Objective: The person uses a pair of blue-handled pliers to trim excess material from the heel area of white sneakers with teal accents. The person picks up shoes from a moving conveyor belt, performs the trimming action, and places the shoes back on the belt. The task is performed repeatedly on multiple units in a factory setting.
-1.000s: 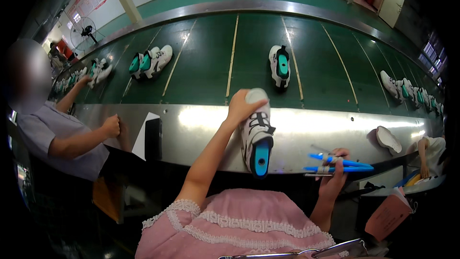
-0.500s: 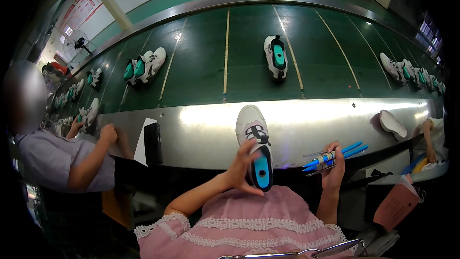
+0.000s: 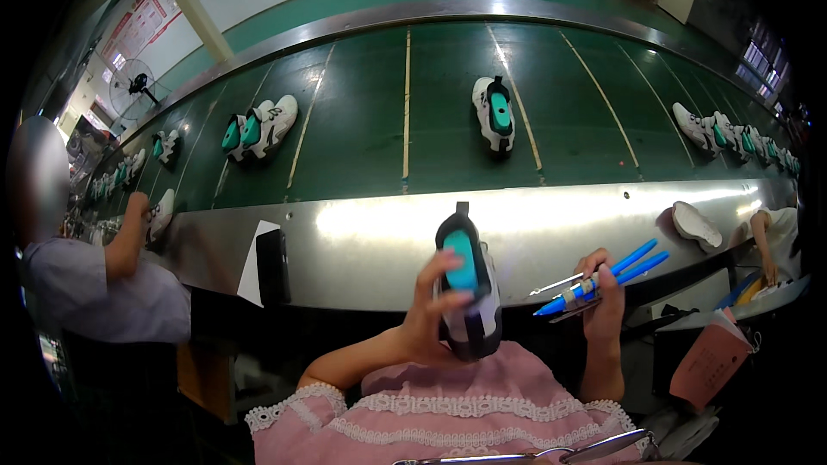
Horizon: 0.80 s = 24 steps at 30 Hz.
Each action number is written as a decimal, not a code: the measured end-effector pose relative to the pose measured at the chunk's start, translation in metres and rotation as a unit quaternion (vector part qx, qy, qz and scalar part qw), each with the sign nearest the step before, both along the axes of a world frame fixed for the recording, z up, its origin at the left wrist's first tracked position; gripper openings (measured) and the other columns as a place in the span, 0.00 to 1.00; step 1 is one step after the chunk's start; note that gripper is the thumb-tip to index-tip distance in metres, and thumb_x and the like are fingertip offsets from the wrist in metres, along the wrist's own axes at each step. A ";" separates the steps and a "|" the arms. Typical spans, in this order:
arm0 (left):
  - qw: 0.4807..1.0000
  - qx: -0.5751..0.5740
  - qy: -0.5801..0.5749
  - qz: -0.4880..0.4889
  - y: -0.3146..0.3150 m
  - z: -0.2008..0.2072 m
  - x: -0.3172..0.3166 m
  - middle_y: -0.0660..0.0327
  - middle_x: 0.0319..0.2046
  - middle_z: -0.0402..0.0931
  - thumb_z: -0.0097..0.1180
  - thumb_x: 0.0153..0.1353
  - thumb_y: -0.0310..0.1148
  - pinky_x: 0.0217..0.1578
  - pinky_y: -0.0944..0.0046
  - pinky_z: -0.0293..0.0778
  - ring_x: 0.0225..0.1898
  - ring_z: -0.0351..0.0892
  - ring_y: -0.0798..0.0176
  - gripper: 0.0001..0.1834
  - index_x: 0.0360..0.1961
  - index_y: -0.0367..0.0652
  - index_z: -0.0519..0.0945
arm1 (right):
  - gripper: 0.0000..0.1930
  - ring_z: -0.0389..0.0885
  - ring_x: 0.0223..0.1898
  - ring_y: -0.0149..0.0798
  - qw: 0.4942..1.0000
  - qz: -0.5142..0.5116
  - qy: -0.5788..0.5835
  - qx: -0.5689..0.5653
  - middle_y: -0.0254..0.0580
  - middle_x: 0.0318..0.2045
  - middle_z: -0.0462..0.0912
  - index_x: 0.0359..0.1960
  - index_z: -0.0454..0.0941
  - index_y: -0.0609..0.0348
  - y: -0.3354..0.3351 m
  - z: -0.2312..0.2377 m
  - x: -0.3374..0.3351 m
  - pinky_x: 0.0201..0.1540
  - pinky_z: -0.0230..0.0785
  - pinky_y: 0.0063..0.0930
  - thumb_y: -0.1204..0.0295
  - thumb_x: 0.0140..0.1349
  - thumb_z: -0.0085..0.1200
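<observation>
At your left, a black phone lies beside white paper on the metal bench, apart from your hands. Your left hand holds the shoe at the bench's near edge, heel toward you, which leaves its opening and teal insert facing up. Those fingers are part-spread round its left side; blur hides how firmly they press. Your right hand, raised, closes round 2 blue pens and a thin metal tool, probably bundled for carrying in 1 hand.
</observation>
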<state>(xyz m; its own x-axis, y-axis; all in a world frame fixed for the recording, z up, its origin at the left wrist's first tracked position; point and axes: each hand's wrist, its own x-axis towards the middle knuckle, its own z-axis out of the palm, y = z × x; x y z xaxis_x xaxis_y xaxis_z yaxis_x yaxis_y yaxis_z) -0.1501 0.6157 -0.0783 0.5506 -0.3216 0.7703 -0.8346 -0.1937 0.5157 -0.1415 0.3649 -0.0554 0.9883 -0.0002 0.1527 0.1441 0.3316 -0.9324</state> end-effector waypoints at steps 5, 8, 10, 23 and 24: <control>0.985 -0.026 0.169 -0.003 0.002 0.061 -0.002 0.45 0.58 0.45 0.74 0.27 0.33 0.55 0.56 0.60 0.58 0.57 0.47 0.56 0.59 0.42 0.52 | 0.19 0.58 0.18 0.25 0.995 0.020 -0.089 -0.036 0.33 0.16 0.61 0.24 0.61 0.56 0.019 0.051 -0.009 0.21 0.50 0.16 0.54 0.57 0.45; 0.989 -0.005 0.145 0.022 -0.003 0.061 -0.002 0.44 0.58 0.45 0.74 0.28 0.33 0.54 0.58 0.62 0.59 0.55 0.49 0.56 0.59 0.42 0.52 | 0.21 0.58 0.17 0.25 0.989 0.035 -0.123 -0.078 0.34 0.15 0.63 0.24 0.62 0.57 0.029 0.071 -0.020 0.20 0.49 0.16 0.51 0.57 0.47; 0.986 -0.050 0.158 0.008 -0.011 0.061 -0.004 0.44 0.58 0.49 0.72 0.29 0.33 0.54 0.55 0.59 0.59 0.53 0.44 0.51 0.57 0.41 0.56 | 0.20 0.62 0.20 0.26 0.985 0.049 -0.131 -0.099 0.35 0.18 0.65 0.26 0.64 0.58 0.028 0.078 -0.029 0.23 0.53 0.17 0.52 0.59 0.47; 0.992 -0.038 0.118 0.014 -0.009 0.057 -0.010 0.42 0.57 0.49 0.70 0.30 0.32 0.55 0.52 0.57 0.59 0.52 0.40 0.49 0.57 0.39 0.58 | 0.17 0.68 0.19 0.30 0.963 0.055 -0.215 -0.153 0.39 0.19 0.71 0.27 0.67 0.60 0.034 0.071 -0.036 0.23 0.60 0.21 0.58 0.57 0.51; 0.992 -0.034 0.118 0.016 -0.009 0.057 -0.010 0.42 0.57 0.49 0.70 0.30 0.32 0.55 0.52 0.57 0.59 0.52 0.40 0.49 0.57 0.39 0.58 | 0.17 0.68 0.19 0.30 0.962 0.053 -0.220 -0.154 0.39 0.18 0.71 0.27 0.67 0.60 0.035 0.071 -0.035 0.23 0.60 0.21 0.58 0.57 0.51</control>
<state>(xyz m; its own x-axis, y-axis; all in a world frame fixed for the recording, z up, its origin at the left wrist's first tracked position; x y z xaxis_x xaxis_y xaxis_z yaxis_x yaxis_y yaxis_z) -0.1601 0.6070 -0.0210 0.7272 -0.2524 0.6383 -0.6832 -0.1762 0.7087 -0.1768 0.3999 0.0157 0.8202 0.2092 0.5325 0.5272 0.0850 -0.8455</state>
